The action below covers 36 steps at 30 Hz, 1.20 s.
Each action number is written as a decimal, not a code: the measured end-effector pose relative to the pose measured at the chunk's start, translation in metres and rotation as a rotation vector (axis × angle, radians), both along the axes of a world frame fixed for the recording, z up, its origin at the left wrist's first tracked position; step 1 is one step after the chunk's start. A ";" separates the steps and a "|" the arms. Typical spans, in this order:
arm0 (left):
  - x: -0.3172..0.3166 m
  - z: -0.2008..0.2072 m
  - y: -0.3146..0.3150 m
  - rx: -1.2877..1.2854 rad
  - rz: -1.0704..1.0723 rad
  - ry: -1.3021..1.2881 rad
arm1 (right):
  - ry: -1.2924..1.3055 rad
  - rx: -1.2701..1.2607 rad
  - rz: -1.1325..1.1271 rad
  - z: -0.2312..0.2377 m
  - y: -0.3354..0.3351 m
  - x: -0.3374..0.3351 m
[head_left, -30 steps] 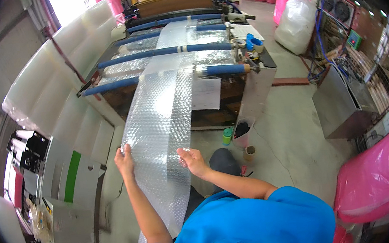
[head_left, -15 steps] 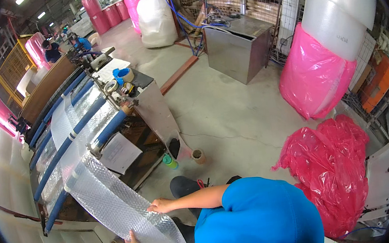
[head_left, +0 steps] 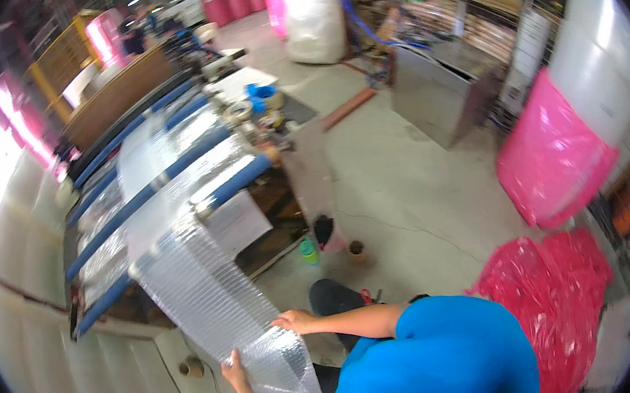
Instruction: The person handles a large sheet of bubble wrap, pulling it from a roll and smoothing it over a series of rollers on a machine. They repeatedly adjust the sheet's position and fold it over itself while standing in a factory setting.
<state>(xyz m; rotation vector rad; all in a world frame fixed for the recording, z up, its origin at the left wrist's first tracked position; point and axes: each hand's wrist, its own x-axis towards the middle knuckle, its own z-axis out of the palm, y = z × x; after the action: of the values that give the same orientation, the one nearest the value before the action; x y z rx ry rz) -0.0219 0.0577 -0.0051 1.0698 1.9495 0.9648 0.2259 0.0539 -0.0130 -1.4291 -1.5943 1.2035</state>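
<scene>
A long strip of clear bubble wrap (head_left: pixel 209 284) runs down from the blue rollers of a machine (head_left: pixel 153 187) to my body. At its near-left edge, my left hand (head_left: pixel 233 370) is closed on the bubble wrap. On the opposite edge, my right hand (head_left: pixel 295 321) pinches the same strip, arm stretched across from my blue sleeve. Below my hands the wrap bends and hangs toward my legs, its end out of sight. The picture is somewhat smeared by motion.
A green bottle (head_left: pixel 308 251) and a cardboard tube (head_left: pixel 357 251) stand on the floor beside the machine. Another cardboard tube (head_left: pixel 192 367) lies at lower left. Crumpled pink plastic (head_left: pixel 550 310) heaps at my right, before a tall wrapped roll (head_left: pixel 552 148). A metal box (head_left: pixel 431 96) stands beyond.
The view has swung left, so the scene sits farther right. Both hands keep hold of the bubble wrap and remain close together at its edges.
</scene>
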 end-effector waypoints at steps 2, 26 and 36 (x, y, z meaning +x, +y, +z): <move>0.000 -0.001 0.004 0.040 -0.036 0.037 | -0.022 0.016 -0.031 -0.003 0.004 -0.004; 0.015 0.091 0.098 0.242 0.036 0.008 | 0.151 0.128 -0.107 0.040 0.124 -0.002; 0.003 0.050 0.021 -0.071 -0.035 0.032 | 0.339 0.071 -0.200 0.050 0.056 -0.019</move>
<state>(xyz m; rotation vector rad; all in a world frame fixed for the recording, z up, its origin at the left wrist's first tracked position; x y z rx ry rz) -0.0184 0.0784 0.0453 1.0816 1.9694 0.8575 0.2069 0.1104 0.0372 -1.2304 -1.2209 1.1855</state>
